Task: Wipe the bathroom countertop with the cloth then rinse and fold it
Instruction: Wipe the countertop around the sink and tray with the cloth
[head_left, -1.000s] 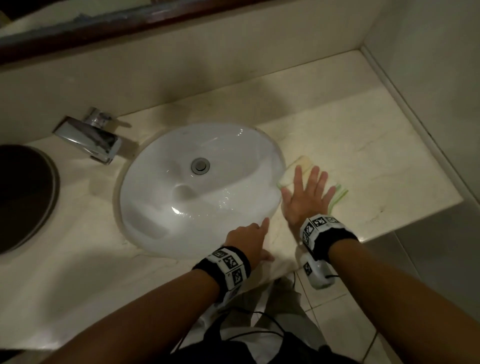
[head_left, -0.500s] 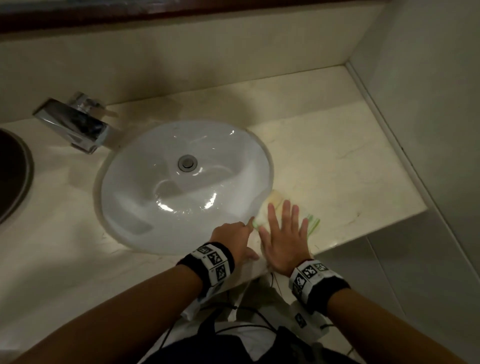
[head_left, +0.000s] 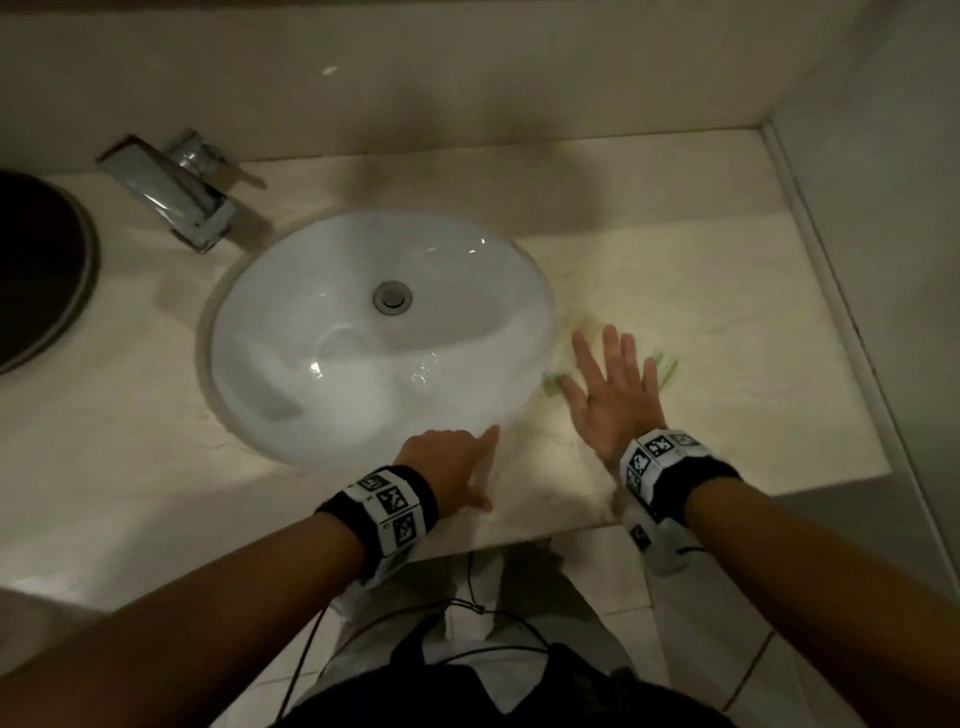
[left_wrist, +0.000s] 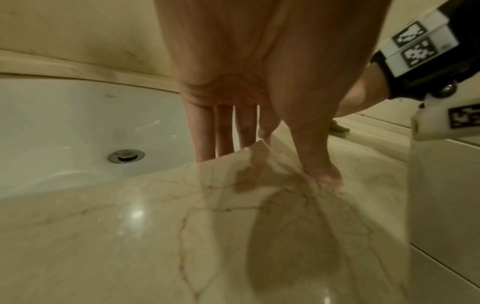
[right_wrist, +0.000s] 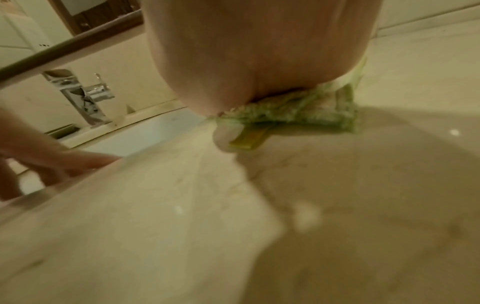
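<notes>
**Right palm flat on cloth, left hand braced at basin rim**

Right hand (head_left: 610, 387): fingers straight and spread, palm down, pressing the cloth (head_left: 664, 366) onto the countertop (head_left: 727, 322) just right of the sink (head_left: 332, 332). Not grasping, just flat pressure. Cloth is mostly hidden under the palm; green edges stick out at the thumb side and past the little finger.

Left hand (head_left: 452, 460): fingers straight and relaxed, holding nothing. Left wrist view shows the fingers hanging over the basin edge and the thumb tip planted on the stone.

Writing: both wristbands carry black-and-white square marker tags, no readable text. Cloth has a yellowish tag (right_wrist: 248, 138) by the thumb; print too blurred to read.

Materials: cloth is nubby, terry-like, pale with green border. Countertop is glossy cream marble with tan veins. Sink is an oval white glazed undermount with a round metal drain (head_left: 392, 296). Faucet (head_left: 171, 192) is chrome with a flat rectangular spout, at the back left of the basin.
</notes>
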